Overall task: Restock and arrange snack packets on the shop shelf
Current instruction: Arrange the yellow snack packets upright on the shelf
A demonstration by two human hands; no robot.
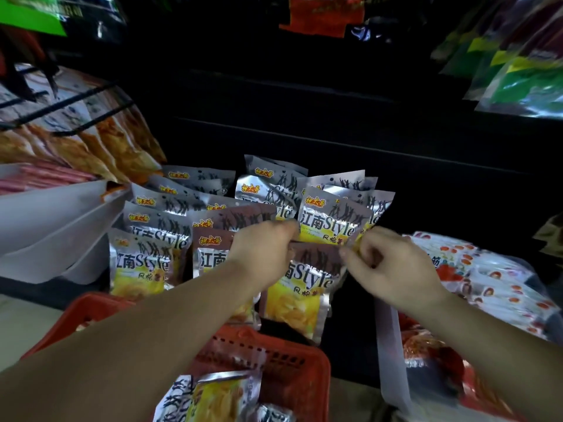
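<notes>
The red basket sits lowest in view, at the person's front, with spare packets of the same snack lying loose in it, probably stock waiting to go up. Just above and beyond the basket, on the dark shelf, stands the brown-topped packet, the front one of its row. The left hand has its fingers curled over the packet's top left edge. The right hand pinches the top right corner between thumb and bent fingers; whether it also catches the packet behind, I cannot tell. Holding it by both upper corners looks like a way to keep the floppy foil upright and square while it is seated, so the printed face shows to the aisle. Behind it, further from the basket, silver packets stand overlapped in leaning rows, and 2 more columns run above the basket's left side, the nearest fronted by a silver-topped packet. Up and to the right of the basket lies a heap of white-and-red packets, kept apart by a pale divider. I judge the row is partly filled, and this packet needs pressing back against its neighbours before it will stand alone.
</notes>
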